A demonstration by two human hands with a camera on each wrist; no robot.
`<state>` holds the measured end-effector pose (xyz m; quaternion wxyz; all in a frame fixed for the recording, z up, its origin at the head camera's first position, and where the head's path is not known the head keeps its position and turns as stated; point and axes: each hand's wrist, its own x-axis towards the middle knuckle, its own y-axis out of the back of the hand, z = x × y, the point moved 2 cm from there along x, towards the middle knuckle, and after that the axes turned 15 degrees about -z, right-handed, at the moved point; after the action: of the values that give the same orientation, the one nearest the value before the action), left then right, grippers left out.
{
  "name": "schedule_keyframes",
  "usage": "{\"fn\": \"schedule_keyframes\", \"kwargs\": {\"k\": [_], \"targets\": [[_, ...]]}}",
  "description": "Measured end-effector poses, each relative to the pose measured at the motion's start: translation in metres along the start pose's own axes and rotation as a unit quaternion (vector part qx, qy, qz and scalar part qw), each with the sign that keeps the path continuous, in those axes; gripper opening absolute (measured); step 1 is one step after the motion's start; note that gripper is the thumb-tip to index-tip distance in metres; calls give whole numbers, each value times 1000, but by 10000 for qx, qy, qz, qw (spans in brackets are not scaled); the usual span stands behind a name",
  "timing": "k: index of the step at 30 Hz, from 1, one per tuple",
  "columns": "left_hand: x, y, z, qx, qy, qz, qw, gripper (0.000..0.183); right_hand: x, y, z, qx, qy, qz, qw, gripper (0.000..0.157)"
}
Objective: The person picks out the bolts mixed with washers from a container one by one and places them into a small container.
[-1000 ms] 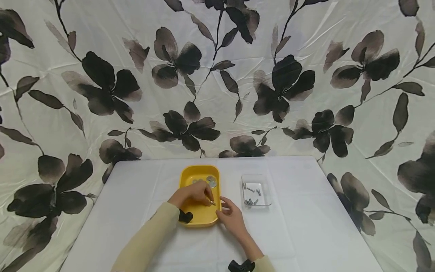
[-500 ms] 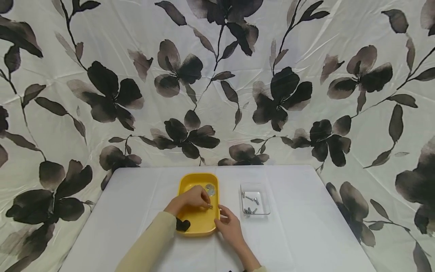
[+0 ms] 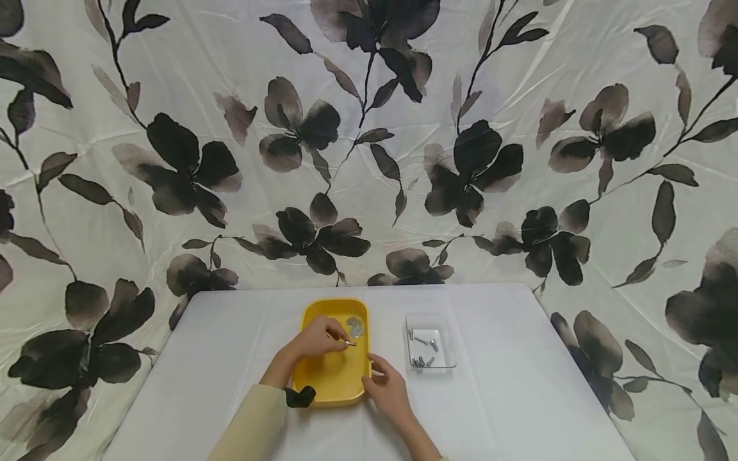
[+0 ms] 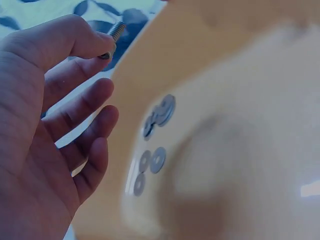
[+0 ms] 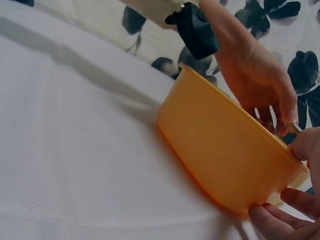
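Note:
My left hand [image 3: 318,338] is over the yellow tray [image 3: 337,387], pinching a small silver bolt [image 3: 350,344] between thumb and index finger. The left wrist view shows the threaded end of that bolt [image 4: 118,31] pointing away from the fingertips, while the other fingers hang loosely bent. Several flat round washers [image 4: 158,160] lie on the tray floor, some overlapping. At the tray's right side, my right hand [image 3: 389,392] holds the wall, with the thumb [image 5: 304,144] at the rim and fingers [image 5: 270,222] against the outside.
To the right of the tray stands a clear plastic box [image 3: 452,367] with several bolts [image 3: 434,346] inside. Both containers rest on a white-covered table [image 3: 507,397]. Behind it hangs a floral-patterned cloth [image 3: 380,192].
The left hand has shifted slightly left and back within the tray, still pinching the bolt. The right hand stays at the tray's side. The head view has tilted up.

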<state>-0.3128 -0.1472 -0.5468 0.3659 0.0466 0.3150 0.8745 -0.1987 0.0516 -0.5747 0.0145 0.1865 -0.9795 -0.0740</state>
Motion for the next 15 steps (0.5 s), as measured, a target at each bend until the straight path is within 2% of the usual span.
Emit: {"fn": "schedule_keyframes", "kwargs": {"k": [7, 11, 15], "targets": [[-19, -2, -1, -237, -29, 669, 9975, 6, 7, -3, 25, -360, -7, 64, 9993, 48], [-23, -8, -2, -331, -176, 774, 9963, 6, 7, -1, 27, -738, 192, -51, 9971, 46], [-26, -19, -3, -476, -121, 886, 9949, 7, 4, 2, 23, -1034, 308, -104, 9941, 42]]}}
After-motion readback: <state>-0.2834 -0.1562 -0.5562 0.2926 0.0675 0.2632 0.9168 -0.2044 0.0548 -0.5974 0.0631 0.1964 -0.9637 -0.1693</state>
